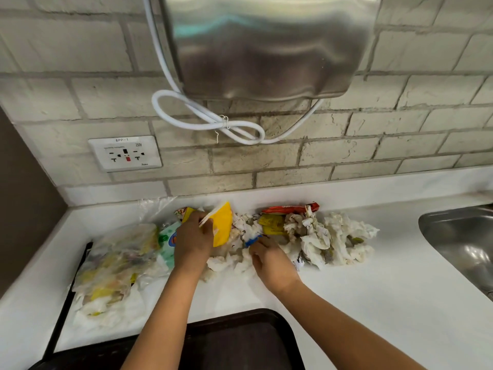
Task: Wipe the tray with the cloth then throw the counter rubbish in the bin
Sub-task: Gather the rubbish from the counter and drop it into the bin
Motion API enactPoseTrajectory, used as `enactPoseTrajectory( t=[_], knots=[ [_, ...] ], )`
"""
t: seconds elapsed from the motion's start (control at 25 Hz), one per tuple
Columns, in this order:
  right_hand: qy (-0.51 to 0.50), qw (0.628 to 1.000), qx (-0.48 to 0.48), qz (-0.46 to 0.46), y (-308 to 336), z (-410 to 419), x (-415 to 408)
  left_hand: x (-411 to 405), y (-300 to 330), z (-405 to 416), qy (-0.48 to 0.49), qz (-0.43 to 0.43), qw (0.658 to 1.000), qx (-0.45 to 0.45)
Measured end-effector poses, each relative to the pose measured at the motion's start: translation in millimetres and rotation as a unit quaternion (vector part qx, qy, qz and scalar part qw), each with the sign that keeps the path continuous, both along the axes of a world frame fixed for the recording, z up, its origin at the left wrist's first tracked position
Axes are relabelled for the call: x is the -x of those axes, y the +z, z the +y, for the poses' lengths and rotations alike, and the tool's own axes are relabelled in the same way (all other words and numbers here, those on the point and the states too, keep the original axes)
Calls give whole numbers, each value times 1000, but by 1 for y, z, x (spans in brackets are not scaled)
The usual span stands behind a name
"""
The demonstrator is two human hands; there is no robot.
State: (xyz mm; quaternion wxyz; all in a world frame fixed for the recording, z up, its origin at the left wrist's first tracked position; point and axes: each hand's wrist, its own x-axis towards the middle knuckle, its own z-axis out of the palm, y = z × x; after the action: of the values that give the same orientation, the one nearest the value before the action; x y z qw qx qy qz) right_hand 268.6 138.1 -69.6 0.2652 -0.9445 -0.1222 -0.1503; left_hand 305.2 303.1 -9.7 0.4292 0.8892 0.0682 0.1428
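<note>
White counter (373, 303) fills my view, and along its back edge against the brick wall (346, 156) runs a heap of rubbish (314, 236) — crumpled white tissues, a yellow printed wrapper and a red packet (290, 208) lying at the very back. I can see the left hand (193, 240) right in the pile, fingers curled round a yellow packet (222, 222), with a thin pale strip poking out between the fingers. The right hand (269, 259) is down among the tissues beside it, fingers bent into the paper next to a blue scrap (252, 241); I cannot tell whether it has actually closed on anything. The two hands are near each other, with crumpled tissue between them.

Off to the left, a clear plastic bag (117, 263) stuffed with more wrappers and tissue lies on the counter, part of it over a dark strip at the counter's left end. The dark tray (240, 340) sits at the near edge, right under my forearms — its surface looks bare from here. At the far right I get a slice of the steel sink (464, 236). On the wall above hang a steel appliance (261, 46) with a knotted white cable (208, 121), and a white socket plate (125, 153) to its left.
</note>
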Motion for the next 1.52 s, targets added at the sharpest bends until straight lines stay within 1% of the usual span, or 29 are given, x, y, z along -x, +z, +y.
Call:
enactPoseTrajectory(
  t=[0.08,0.16,0.28,0.36,0.44,0.52,0.64,0.88,1.04,1.12,1.2,1.24,1.32,1.4,1.44,1.52],
  knots=[
    [-12,996,-77,-40,12,-5,9,7,9,4,18,-11,997,69],
    [-39,980,-171,-94,32,-12,19,12,14,7,23,-3,987,161],
    [-83,945,-302,-97,66,-27,39,32,23,1,28,33,961,273],
    [-101,915,-378,-99,86,-39,57,50,28,-9,26,49,947,318],
    [-114,892,-425,-102,99,-52,78,74,36,-22,2,49,925,376],
    [-122,884,-440,-103,109,-68,108,105,48,-40,-25,49,908,415],
    [-142,876,-446,-111,114,-94,158,151,56,-71,-71,60,910,403],
    [-198,837,-490,-140,112,-149,260,244,63,-128,-141,93,917,360],
    [-204,835,-488,-155,110,-181,348,327,60,-162,-164,99,919,346],
    [-188,827,-509,-146,106,-190,393,371,53,-176,-171,103,915,352],
    [-174,821,-528,-131,93,-201,443,422,39,-189,-165,108,914,356],
    [-167,824,-527,-122,84,-206,468,450,30,-195,-161,106,915,355],
    [-168,835,-515,-97,56,-213,516,503,2,-203,-149,98,925,335],
    [-184,834,-516,-72,21,-217,558,549,-31,-206,-137,100,934,314],
    [-197,830,-519,-55,3,-218,574,566,-48,-206,-134,110,937,303],
    [-241,820,-519,-13,-39,-223,602,596,-90,-209,-126,158,943,266]
  ],
)
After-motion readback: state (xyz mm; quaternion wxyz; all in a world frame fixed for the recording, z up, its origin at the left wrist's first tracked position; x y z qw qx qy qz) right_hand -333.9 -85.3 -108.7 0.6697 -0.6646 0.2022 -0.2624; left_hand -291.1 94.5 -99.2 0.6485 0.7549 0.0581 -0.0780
